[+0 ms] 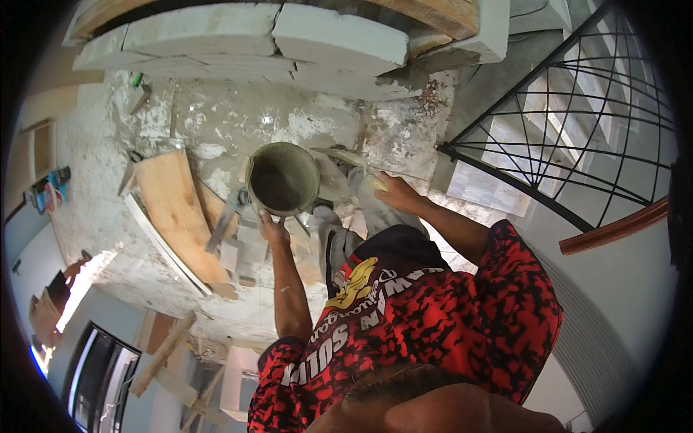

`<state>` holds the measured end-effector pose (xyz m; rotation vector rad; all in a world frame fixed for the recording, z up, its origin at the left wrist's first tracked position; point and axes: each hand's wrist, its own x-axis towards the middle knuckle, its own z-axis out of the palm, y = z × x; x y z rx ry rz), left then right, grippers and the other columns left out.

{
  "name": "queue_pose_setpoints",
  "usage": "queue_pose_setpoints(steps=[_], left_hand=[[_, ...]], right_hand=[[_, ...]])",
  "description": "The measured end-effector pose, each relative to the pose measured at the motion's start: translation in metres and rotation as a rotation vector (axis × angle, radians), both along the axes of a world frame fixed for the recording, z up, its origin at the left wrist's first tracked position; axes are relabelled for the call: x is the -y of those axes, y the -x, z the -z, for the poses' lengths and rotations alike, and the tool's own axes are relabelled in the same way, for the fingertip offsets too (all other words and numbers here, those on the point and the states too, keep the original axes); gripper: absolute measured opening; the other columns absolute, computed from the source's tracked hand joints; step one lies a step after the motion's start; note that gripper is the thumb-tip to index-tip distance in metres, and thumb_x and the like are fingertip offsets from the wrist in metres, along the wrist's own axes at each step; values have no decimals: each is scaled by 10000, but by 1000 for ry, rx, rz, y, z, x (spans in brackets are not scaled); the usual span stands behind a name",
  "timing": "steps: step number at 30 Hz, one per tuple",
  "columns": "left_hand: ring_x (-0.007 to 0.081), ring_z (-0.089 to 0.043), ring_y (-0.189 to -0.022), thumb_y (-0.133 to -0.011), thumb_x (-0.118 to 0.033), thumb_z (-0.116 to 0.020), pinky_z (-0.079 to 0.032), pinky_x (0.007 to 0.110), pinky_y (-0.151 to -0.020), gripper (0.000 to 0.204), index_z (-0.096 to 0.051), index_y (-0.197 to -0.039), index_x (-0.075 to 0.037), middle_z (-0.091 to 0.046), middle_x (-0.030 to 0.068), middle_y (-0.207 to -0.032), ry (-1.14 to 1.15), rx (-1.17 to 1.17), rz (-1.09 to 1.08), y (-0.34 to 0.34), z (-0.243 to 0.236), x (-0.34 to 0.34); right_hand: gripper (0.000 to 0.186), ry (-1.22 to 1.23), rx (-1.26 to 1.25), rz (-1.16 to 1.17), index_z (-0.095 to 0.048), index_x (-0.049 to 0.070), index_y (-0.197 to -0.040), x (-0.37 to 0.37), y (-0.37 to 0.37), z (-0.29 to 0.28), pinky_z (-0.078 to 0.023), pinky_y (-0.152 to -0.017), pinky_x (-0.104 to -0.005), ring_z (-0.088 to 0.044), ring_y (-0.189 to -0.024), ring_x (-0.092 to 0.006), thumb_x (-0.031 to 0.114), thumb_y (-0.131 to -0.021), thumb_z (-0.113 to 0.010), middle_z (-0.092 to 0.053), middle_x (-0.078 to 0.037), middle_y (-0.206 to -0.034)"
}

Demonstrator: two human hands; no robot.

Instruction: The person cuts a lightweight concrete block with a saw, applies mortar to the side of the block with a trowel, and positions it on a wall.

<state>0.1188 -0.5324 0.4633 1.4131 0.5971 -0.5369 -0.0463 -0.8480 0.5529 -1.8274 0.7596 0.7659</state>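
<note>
A grey, mortar-stained bucket (306,166) is in front of me, its mouth facing up and its inside dark toward the bottom. My left hand (273,229) is closed on the near side of its rim. To the right of the bucket, my right hand (398,193) is wrapped round the pale handle of a trowel (338,154). The trowel's blade reaches left, close to the bucket's right side. Whether blade and bucket touch I cannot tell. How much mortar lies in the bucket is hard to make out.
A low wall of pale lightweight blocks (339,40) runs across the far side. Left of the bucket lie a plywood board (170,198) and offcuts on the stained floor (231,108). At right stand a black metal railing (534,180) and a wooden handrail (613,225) beside stairs.
</note>
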Motion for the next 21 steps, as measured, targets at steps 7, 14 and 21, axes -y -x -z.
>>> queue_pose_setpoints(steps=[7,14,21], left_hand=[[233,-518,-1082,-924,-160,-457,-505,396,-829,378,-447,-1285,-48,-515,96,-1213,9,-162,46,-14,54,-37],[200,-507,-1097,-934,-170,-424,-466,404,-823,369,-434,-1291,-78,-527,62,-1192,88,-262,-207,-62,110,-85],[214,-494,-1051,-960,-172,-394,-466,408,-831,349,-410,-1288,-57,-506,73,-1207,193,-129,-353,-158,243,-98]], right_hand=[[489,184,33,-381,-514,30,-1175,-35,-62,75,-491,-749,-427,-626,-852,-376,292,-775,-615,-634,-234,-927],[492,-299,-205,23,-533,-10,-1199,-113,-185,171,-510,-568,-347,-627,-580,-208,237,-793,-658,-650,-105,-797],[432,-309,13,287,-549,-22,-1169,-114,-278,267,-515,-715,-296,-627,-840,-181,332,-922,-532,-627,-127,-958]])
